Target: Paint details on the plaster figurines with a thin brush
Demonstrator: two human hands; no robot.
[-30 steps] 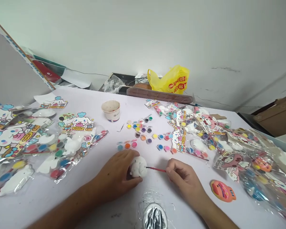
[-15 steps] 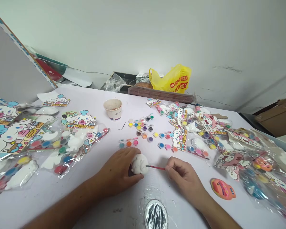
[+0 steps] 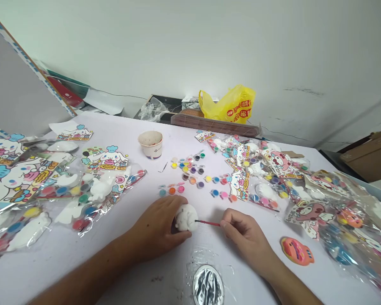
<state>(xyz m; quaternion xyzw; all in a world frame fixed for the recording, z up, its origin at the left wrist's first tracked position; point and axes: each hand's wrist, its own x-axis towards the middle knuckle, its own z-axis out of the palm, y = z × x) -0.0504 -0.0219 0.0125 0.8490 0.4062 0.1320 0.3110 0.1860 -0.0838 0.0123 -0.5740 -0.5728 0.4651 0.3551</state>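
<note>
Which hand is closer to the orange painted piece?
Right. The right hand, holding the brush, sits just left of the orange piece; the left hand is farther left, gripping the white figurine.

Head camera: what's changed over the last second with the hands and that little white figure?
Nothing taken up or let go. The left hand still grips the white figure, the right hand still holds the red brush, tip at the figure's side. Only the view shifted slightly; the paint pots and paper cup lie as before.
</note>
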